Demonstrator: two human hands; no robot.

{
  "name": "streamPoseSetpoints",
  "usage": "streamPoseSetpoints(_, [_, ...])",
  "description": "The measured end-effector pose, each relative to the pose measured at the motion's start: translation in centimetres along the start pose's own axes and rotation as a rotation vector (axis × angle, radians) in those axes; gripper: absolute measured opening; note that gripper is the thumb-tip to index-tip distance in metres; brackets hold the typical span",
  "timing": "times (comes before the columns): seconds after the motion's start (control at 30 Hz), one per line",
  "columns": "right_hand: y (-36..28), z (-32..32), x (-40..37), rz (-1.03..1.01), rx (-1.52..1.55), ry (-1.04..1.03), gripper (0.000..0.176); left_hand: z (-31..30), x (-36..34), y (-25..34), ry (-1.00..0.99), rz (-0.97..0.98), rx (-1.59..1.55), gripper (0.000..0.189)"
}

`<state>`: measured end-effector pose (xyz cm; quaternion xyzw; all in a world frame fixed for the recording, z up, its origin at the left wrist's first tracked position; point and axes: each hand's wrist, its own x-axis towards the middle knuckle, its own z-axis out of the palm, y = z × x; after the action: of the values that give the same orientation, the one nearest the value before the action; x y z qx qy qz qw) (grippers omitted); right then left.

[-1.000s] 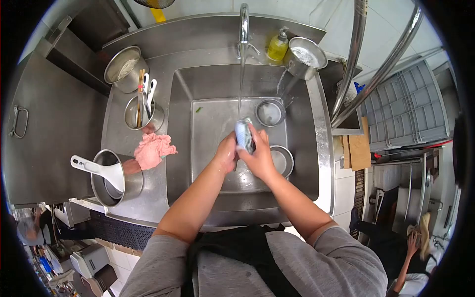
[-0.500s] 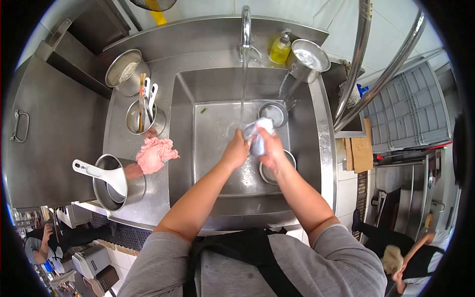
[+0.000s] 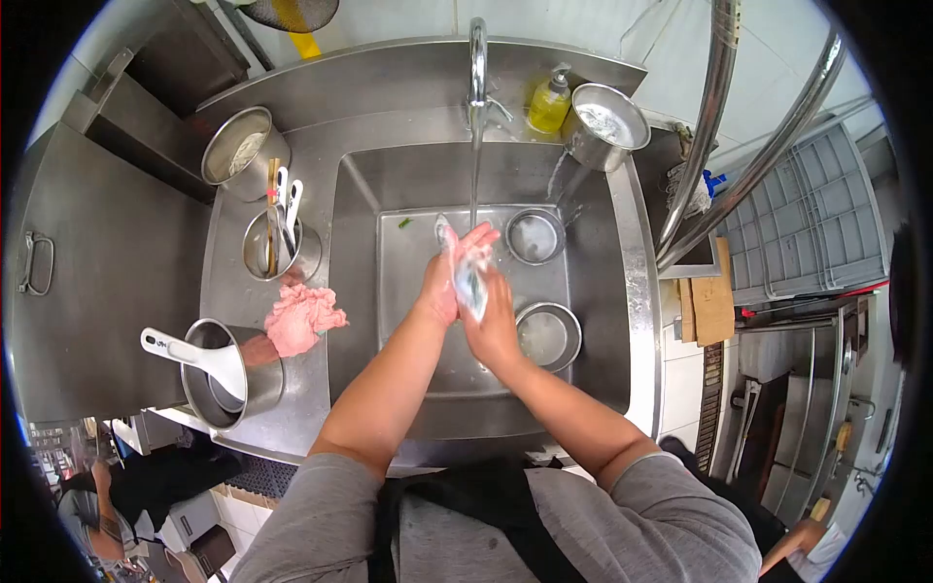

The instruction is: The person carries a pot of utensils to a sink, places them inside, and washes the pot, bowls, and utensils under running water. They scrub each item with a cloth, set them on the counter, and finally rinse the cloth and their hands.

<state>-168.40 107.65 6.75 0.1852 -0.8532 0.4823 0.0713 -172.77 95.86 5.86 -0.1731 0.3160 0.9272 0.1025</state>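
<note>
A wet whitish-blue cloth [image 3: 471, 289], blurred by motion, is pressed between my two hands over the sink [image 3: 403, 330]. My left hand [image 3: 445, 287] is on its left side, some fingers stretched toward the tap. On the near right, my right hand [image 3: 494, 325] closes against the cloth, its fingertips partly hidden. A pale tip of the held material sticks up past my left hand. Water falls from the tap [image 3: 477, 68] just beyond my fingers. Two round metal bowls, a far one [image 3: 535, 236] and a nearer one [image 3: 548, 336], sit in the basin right of my hands.
On the left counter stand a pot with a white ladle [image 3: 199, 358], a pink cloth [image 3: 303, 319], a utensil pot [image 3: 309, 255] and another metal pot [image 3: 219, 146]. A yellow soap bottle [image 3: 549, 105] and a pot [image 3: 607, 126] stand back right. Other people are at the lower edges.
Both hands have shifted left and slightly toward me with the cloth. My left fingers have stretched out, and the nearer bowl, partly covered before, is now uncovered.
</note>
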Motion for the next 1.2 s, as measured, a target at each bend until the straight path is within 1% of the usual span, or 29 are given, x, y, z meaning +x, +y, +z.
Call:
streamPoseSetpoints(0.03, [0.9, -0.2, -1.1, -0.057, -0.05, -0.026, 0.042, -0.4, 0.8, 0.5, -0.078, 0.0, -0.004, 0.072])
streamPoseSetpoints(0.1, [2.4, -0.4, -1.0, -0.115, -0.111, -0.043, 0.039, 0.1, 2.2, 0.9, -0.025, -0.008, 0.026, 0.075])
streamPoseSetpoints(0.17, [3.2, -0.8, 0.7, 0.729, 0.899, 0.025, 0.035, 1.4, 3.0, 0.8, 0.006, -0.002, 0.188, 0.077])
streamPoseSetpoints(0.2, [3.5, -0.9, 2.1, 0.659, 0.892, 0.062, 0.033, 3.3, 3.7, 0.7, 0.19, -0.058, 0.176, 0.068])
streamPoseSetpoints(0.27, [1.8, -4.1, 6.7, 0.605, 0.611, 0.116, 0.047, 5.9, 5.1, 2.5, 0.251, -0.015, 0.207, 0.064])
streamPoseSetpoints(0.3, [4.4, -5.3, 9.6, 0.369, 0.373, 0.163, 0.055, 6.3, 5.8, 3.1, 0.319, 0.019, 0.238, 0.059])
streamPoseSetpoints(0.33, [4.9, -7.2, 13.1, 0.162, 0.271, 0.291, 0.056, 5.7, 6.3, 4.0, 0.207, 0.042, 0.222, 0.041])
streamPoseSetpoints(0.37, [3.6, -9.6, 16.3, 0.107, 0.169, 0.39, 0.056, 5.1, 7.0, 4.3, 0.211, 0.05, 0.217, 0.041])
streamPoseSetpoints(0.4, [4.3, -11.7, 19.9, 0.072, -0.1, 0.447, 0.052, 4.3, 7.7, 4.3, 0.158, 0.038, 0.278, 0.035])
streamPoseSetpoints(0.43, [4.8, -13.6, 23.1, -0.011, -0.205, 0.474, 0.046, 3.5, 8.1, 4.4, 0.106, 0.026, 0.343, 0.03])
streamPoseSetpoints(0.5, [7.0, -15.9, 27.5, 0.021, -0.316, 0.385, 0.035, 3.0, 8.4, 3.9, 0.133, 0.091, 0.417, 0.023])
streamPoseSetpoints(0.53, [7.6, -16.2, 28.0, 0.02, -0.311, 0.383, 0.035, 3.1, 8.2, 3.7, 0.151, 0.106, 0.397, 0.022])
streamPoseSetpoints(0.6, [8.9, -15.8, 28.6, -0.161, -0.456, 0.268, 0.028, 2.9, 7.6, 3.3, 0.18, 0.137, 0.401, 0.026])
streamPoseSetpoints(0.63, [8.1, -14.4, 27.6, -0.145, -0.386, 0.281, 0.026, 2.6, 7.4, 3.7, 0.183, 0.141, 0.396, 0.026])
streamPoseSetpoints(0.67, [6.5, -12.0, 25.8, -0.131, -0.316, 0.29, 0.026, 1.9, 7.2, 4.2, 0.119, 0.052, 0.533, 0.034])
streamPoseSetpoints(0.7, [6.6, -9.1, 24.1, -0.149, -0.204, 0.195, 0.027, 1.5, 7.0, 4.5, 0.057, -0.038, 0.665, 0.042])
streamPoseSetpoints(0.73, [6.4, -6.1, 22.1, -0.075, -0.238, -0.019, 0.029, 1.8, 6.7, 4.8, 0.069, -0.033, 0.653, 0.042])
streamPoseSetpoints(0.77, [7.0, -2.5, 20.0, -0.231, -0.062, -0.059, 0.03, 2.8, 6.3, 5.2, 0.169, -0.068, 0.717, 0.047])
streamPoseSetpoints(0.8, [7.1, 0.7, 18.1, -0.149, 0.076, -0.107, 0.029, 3.4, 6.1, 5.4, 0.272, -0.104, 0.783, 0.053])
streamPoseSetpoints(0.83, [6.8, 2.9, 16.9, -0.064, 0.214, -0.152, 0.028, 2.5, 7.0, 4.7, 0.286, -0.1, 0.78, 0.053])
streamPoseSetpoints(0.87, [6.5, 3.9, 16.9, -0.068, 0.224, -0.161, 0.028, 0.9, 8.3, 3.5, 0.341, 0.156, 0.878, 0.052])
streamPoseSetpoints(0.9, [6.2, 4.8, 16.8, 0.121, 0.453, -0.243, 0.028, -0.3, 8.8, 3.0, 0.392, 0.412, 0.97, 0.052])
streamPoseSetpoints(0.93, [6.0, 5.5, 16.6, 0.317, 0.678, -0.323, 0.027, 2.0, 5.9, 4.7, 0.433, 0.191, 0.915, 0.042])
streamPoseSetpoints(0.97, [6.2, 5.4, 17.1, 0.319, 0.685, -0.33, 0.027, 0.7, 5.9, 4.6, 0.442, 0.19, 0.917, 0.042])
streamPoseSetpoints(1.03, [6.8, 4.1, 18.9, 0.346, 0.91, -0.244, 0.026, -2.1, 6.1, 4.0, 0.079, -0.03, 0.892, 0.035])
streamPoseSetpoints(1.07, [6.4, 4.0, 18.5, 0.436, 0.976, -0.175, 0.027, -2.6, 6.0, 3.4, 0.069, 0.109, 0.922, 0.028])
streamPoseSetpoints(1.1, [5.8, 4.2, 17.3, 0.432, 0.976, -0.176, 0.027, -2.7, 6.2, 3.0, 0.069, 0.114, 0.922, 0.028])
streamPoseSetpoints(1.17, [4.5, 4.7, 14.5, 0.509, 0.996, -0.227, 0.027, -2.0, 6.1, 3.3, 0.118, 0.29, 0.819, 0.027])
streamPoseSetpoints(1.2, [4.3, 4.5, 14.4, 0.516, 0.996, -0.265, 0.027, -1.9, 5.9, 3.6, 0.123, 0.295, 0.813, 0.027])
